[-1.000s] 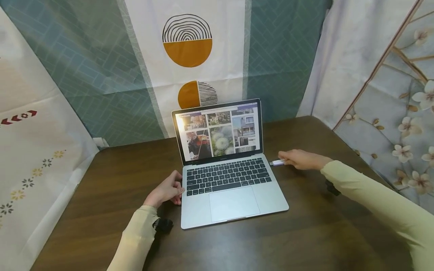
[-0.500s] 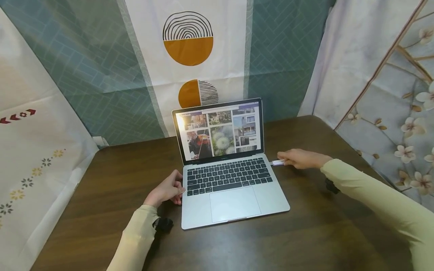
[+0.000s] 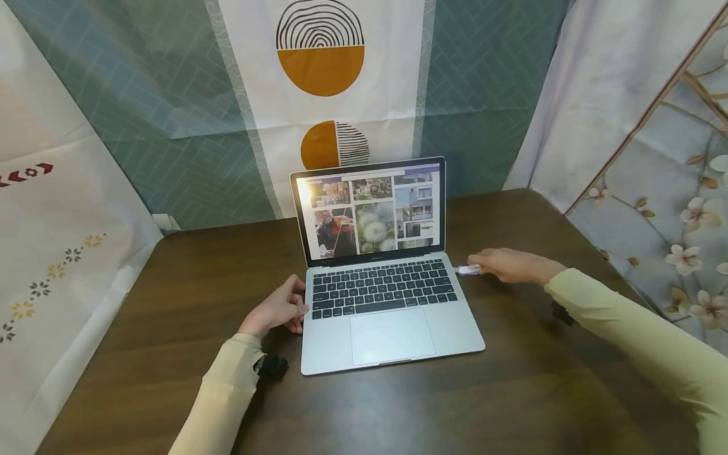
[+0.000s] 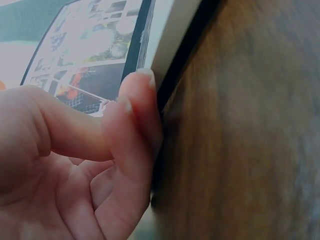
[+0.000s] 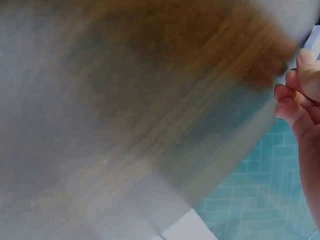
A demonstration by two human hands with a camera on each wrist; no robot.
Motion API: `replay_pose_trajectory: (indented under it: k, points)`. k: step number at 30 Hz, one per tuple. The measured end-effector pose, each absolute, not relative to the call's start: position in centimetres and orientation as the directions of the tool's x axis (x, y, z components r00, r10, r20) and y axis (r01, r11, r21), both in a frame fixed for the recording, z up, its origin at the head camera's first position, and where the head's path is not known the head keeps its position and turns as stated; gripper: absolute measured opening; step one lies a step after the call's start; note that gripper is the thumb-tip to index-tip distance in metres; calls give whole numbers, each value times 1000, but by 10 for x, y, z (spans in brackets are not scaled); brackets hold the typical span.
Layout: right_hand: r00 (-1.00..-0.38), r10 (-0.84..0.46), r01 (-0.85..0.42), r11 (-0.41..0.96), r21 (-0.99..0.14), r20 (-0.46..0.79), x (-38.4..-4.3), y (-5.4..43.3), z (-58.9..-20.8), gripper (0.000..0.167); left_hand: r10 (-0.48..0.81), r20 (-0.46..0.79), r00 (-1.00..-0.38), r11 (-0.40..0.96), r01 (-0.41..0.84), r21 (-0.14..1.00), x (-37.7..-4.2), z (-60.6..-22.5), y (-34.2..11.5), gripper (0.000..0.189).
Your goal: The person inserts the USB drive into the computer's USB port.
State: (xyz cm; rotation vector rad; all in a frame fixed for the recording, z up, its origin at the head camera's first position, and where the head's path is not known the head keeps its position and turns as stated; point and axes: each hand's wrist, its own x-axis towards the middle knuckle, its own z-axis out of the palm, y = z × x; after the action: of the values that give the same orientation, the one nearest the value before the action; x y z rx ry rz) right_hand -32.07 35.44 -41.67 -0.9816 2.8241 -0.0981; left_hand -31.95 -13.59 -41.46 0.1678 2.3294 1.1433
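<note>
An open silver laptop (image 3: 392, 335) sits on the brown table, its screen lit with a grid of photos. At its left edge, my left hand (image 3: 278, 308) has curled fingers and thumb against the side of the base. The left wrist view shows the fingertips (image 4: 142, 82) right at the laptop's edge (image 4: 175, 35). My right hand (image 3: 506, 264) pinches a white USB stick (image 3: 469, 270) by its outer end. The stick's plug end points into the laptop's right side, near the back of the keyboard. In the right wrist view the hand (image 5: 305, 100) shows only at the edge.
The wooden table (image 3: 188, 328) extends around the laptop on all sides. A patterned cloth (image 3: 483, 126) hangs behind its back edge. Light floral cloths stand at the left (image 3: 57, 221) and right (image 3: 643, 189). Both wrists carry small dark cameras.
The head view has tilted slightly, so the whole scene sits a little higher. Both hands keep their places at the laptop's sides, and the USB stick stays at the right edge.
</note>
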Motion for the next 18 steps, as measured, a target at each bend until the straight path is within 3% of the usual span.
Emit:
replay_pose_trajectory:
  k: [6, 13, 18]
  points:
    - [-787, -614, -611, 789, -63, -67, -317, 356, -417, 21, 332, -413, -848, 645, -115, 755, -319, -415, -135, 47]
    - [-837, -547, -537, 814, -221, 19, -316, 353, -420, 23, 325, -414, -850, 657, -111, 746, -319, -414, -134, 47]
    - [-839, -542, -531, 802, -273, 38, -316, 351, -422, 22, 330, -409, -851, 656, -106, 748, -319, -414, -135, 47]
